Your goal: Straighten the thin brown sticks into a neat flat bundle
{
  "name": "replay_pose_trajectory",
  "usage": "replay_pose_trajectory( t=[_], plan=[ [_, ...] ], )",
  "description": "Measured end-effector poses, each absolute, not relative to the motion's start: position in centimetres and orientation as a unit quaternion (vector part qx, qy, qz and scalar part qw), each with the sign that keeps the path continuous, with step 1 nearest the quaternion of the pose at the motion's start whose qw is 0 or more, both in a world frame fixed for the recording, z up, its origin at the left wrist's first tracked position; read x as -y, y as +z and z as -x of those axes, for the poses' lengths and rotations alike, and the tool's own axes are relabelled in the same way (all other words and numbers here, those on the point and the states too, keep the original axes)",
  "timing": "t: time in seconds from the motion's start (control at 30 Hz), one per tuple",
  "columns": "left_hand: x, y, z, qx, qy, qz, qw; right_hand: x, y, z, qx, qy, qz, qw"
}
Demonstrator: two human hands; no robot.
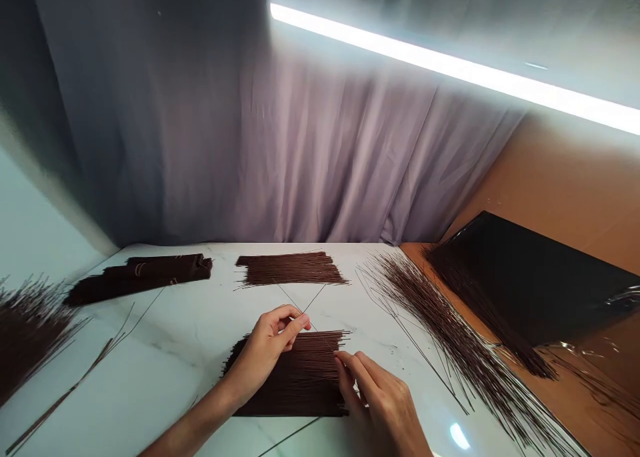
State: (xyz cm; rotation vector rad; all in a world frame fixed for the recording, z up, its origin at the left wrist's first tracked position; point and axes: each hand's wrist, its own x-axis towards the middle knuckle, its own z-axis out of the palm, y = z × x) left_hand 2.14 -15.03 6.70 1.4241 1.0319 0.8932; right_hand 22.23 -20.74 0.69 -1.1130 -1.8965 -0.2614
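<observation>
The pile of brown sticks (300, 380) lies on the table (150, 383) just below my left hand (276, 337), which pinches a thin stick (315, 297), while my right hand (376, 385), whose grip I cannot tell, is at its right end.

A tube light (450, 65) glares overhead, its reflection bright on the glossy tabletop (165, 357).

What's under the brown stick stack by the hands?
White tabletop shows around the stack; one thin stick shows at its near edge. Directly underneath is covered, so can't tell.
</observation>
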Motion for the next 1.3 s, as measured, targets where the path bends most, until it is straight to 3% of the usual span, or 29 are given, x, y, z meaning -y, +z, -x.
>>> replay_pose_trajectory(
  t=[0.2, 0.77, 1.3],
  plan=[
    [15.2, 6.5, -2.3, -0.436, 0.376, -0.632, 0.519, 20.8, 0.8, -22.2, 0.764, -0.103, 0.457, 0.443],
    [15.4, 6.3, -2.4, -0.403, 0.370, -0.590, 0.594, 20.4, 0.5, -22.3, 0.770, -0.124, 0.447, 0.439],
    [15.8, 6.5, -2.1, -0.409, 0.336, -0.623, 0.576, 21.2, 2.3, -22.5, 0.792, -0.105, 0.455, 0.393]
  ],
)
